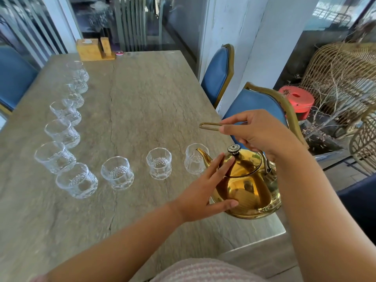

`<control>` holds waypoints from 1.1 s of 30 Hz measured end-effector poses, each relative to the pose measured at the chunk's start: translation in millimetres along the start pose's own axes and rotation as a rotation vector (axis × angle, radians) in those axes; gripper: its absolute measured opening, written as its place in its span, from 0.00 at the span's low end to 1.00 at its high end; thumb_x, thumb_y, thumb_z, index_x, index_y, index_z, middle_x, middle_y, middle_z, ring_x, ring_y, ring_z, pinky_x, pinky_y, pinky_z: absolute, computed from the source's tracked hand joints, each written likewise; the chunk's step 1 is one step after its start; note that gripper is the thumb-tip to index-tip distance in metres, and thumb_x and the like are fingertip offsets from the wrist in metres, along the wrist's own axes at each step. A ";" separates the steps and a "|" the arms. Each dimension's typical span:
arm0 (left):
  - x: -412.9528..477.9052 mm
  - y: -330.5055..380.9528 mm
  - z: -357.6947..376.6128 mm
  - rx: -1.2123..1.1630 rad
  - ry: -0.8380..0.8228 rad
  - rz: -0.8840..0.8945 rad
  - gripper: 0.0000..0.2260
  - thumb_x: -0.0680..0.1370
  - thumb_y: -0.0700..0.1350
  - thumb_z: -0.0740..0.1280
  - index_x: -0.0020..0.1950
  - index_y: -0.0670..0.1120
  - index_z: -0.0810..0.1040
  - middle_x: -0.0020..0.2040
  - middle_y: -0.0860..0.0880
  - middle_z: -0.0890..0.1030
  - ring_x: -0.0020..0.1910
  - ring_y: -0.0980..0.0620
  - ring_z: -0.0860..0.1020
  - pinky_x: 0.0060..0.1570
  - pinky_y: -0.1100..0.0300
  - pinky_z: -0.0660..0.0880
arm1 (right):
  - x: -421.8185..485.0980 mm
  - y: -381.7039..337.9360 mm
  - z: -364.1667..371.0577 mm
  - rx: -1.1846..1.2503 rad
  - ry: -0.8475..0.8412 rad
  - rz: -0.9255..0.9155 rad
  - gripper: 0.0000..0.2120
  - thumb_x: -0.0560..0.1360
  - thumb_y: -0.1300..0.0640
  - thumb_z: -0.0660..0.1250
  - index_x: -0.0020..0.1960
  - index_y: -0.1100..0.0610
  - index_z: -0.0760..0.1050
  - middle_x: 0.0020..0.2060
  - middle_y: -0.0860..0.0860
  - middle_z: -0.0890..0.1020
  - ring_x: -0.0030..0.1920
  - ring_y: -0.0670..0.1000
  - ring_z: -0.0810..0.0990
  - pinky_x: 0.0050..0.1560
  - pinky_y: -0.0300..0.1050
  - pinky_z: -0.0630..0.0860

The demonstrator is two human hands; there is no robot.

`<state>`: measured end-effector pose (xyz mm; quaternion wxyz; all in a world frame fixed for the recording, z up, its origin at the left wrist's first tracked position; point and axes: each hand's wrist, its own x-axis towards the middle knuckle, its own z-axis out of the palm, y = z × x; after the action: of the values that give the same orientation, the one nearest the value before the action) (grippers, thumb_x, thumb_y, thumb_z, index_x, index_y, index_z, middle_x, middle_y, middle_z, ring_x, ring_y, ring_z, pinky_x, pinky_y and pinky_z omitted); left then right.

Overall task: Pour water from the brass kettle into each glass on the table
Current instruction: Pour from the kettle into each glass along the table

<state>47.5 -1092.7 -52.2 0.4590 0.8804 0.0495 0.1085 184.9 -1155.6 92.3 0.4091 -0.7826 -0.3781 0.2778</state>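
1. Head view: your right hand (258,135) is clenched around the thin wire handle (209,126) of the brass kettle (248,188), right of centre in the frame; the loop of the handle sticks out to the left past your thumb.
2. Your left hand (205,192) is spread flat, fingers straight, against the kettle's left side. The fingertips reach the lid's edge and the thumb lies along the lower belly. It presses rather than grasps.
3. The kettle is at the lower right of the table (142,98), near the table's right edge. Its lid knob (234,149) points up and its spout (203,154) points left.
4. The spout tip overlaps the nearest glass (194,158) in the picture; you cannot tell whether they touch.
5. Three more glasses run left along the near row (158,162), (117,173), (77,180).
6. From that last corner glass, a second line of glasses climbs toward the upper left (55,156), (62,133), (65,111). The farther ones are blurred.
7. A wooden tissue box (88,48) stands at the table's far end, upper left.
8. Blue chairs (218,74) stand along the right side.
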 end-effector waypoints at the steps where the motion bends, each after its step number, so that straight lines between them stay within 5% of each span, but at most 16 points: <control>1: 1.0 -0.9 -1.1 -0.008 -0.010 -0.004 0.39 0.75 0.56 0.68 0.76 0.61 0.43 0.77 0.60 0.39 0.77 0.56 0.49 0.72 0.50 0.62 | 3.2 -0.4 0.8 -0.026 -0.005 -0.007 0.08 0.73 0.53 0.70 0.50 0.54 0.82 0.18 0.46 0.71 0.16 0.42 0.62 0.19 0.31 0.60; 8: 8.5 -3.1 9.2 -0.048 -0.026 -0.046 0.41 0.76 0.55 0.66 0.73 0.64 0.36 0.75 0.60 0.32 0.75 0.63 0.41 0.74 0.56 0.56 | 17.1 -3.6 7.1 -0.179 -0.036 -0.047 0.11 0.73 0.53 0.70 0.53 0.56 0.82 0.20 0.41 0.74 0.17 0.36 0.70 0.19 0.24 0.61; 11: 13.0 -2.5 15.0 -0.060 -0.020 -0.062 0.41 0.77 0.54 0.66 0.73 0.62 0.34 0.75 0.59 0.31 0.71 0.70 0.38 0.72 0.62 0.53 | 20.5 -7.7 8.1 -0.263 -0.049 -0.068 0.12 0.73 0.53 0.69 0.54 0.56 0.82 0.29 0.42 0.73 0.22 0.38 0.74 0.25 0.26 0.65; 14: 17.5 -2.2 18.1 -0.049 -0.029 -0.066 0.41 0.77 0.54 0.65 0.73 0.59 0.33 0.75 0.57 0.30 0.72 0.66 0.38 0.71 0.66 0.50 | 22.8 -9.7 9.6 -0.322 -0.058 -0.077 0.11 0.74 0.52 0.69 0.53 0.55 0.83 0.29 0.42 0.73 0.29 0.42 0.73 0.32 0.32 0.66; 21: 22.6 -1.6 21.0 -0.073 -0.016 -0.066 0.42 0.78 0.53 0.64 0.73 0.55 0.31 0.74 0.54 0.28 0.69 0.71 0.33 0.64 0.80 0.44 | 29.1 -10.1 10.7 -0.376 -0.097 -0.083 0.10 0.74 0.53 0.69 0.52 0.56 0.83 0.28 0.42 0.73 0.27 0.41 0.73 0.31 0.31 0.65; 33: 29.9 6.2 27.5 -0.098 0.026 -0.071 0.41 0.76 0.57 0.60 0.69 0.57 0.27 0.73 0.53 0.27 0.74 0.60 0.34 0.68 0.74 0.45 | 35.8 -11.5 10.3 -0.447 -0.136 -0.111 0.10 0.74 0.53 0.69 0.51 0.55 0.83 0.27 0.41 0.74 0.27 0.41 0.73 0.32 0.31 0.66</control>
<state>83.0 -1112.5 -58.0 0.5045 0.8530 0.0813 0.1060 193.2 -1117.4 92.3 0.2141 -0.8112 -0.4992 0.2164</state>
